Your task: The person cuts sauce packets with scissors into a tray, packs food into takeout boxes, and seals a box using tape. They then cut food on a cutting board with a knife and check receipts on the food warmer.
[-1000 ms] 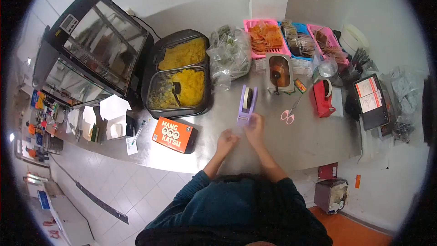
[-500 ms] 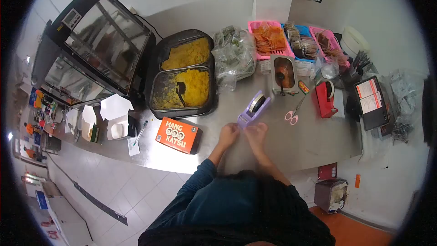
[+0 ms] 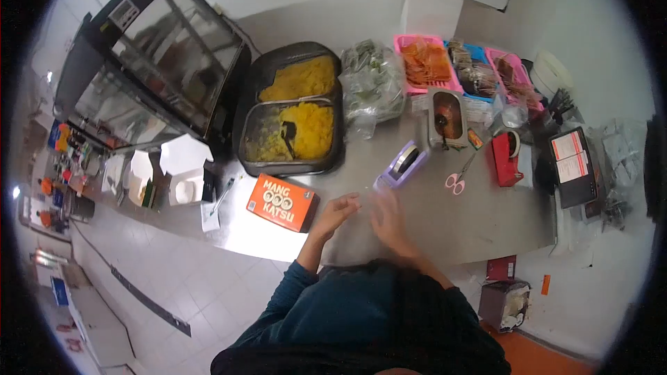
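A purple tape dispenser (image 3: pixel 405 165) with a roll of tape stands on the steel counter, just beyond both hands. My left hand (image 3: pixel 336 215) is raised between the dispenser and the orange box, fingers drawn together at the tips; whatever is between them is too small to make out. My right hand (image 3: pixel 390 221) lies close to the dispenser's near end, smeared by motion, so its grip does not show. To the left is the closed orange box (image 3: pixel 281 203) with printed lettering. Pink-handled scissors (image 3: pixel 456 182) rest to the right of the dispenser.
Behind are a black double tray of yellow food (image 3: pixel 244 140), a bag of greens (image 3: pixel 375 83), pink baskets of packets (image 3: pixel 455 83) and a metal sauce container (image 3: pixel 448 121). A red tape dispenser (image 3: pixel 506 163) stands right; an open white box (image 3: pixel 186 160) and glass warmer (image 3: pixel 177 48) left.
Both hands have come away from the purple dispenser's near end, where they were together. My left hand has shifted left and the gap between the hands is wider. The view has shifted slightly.
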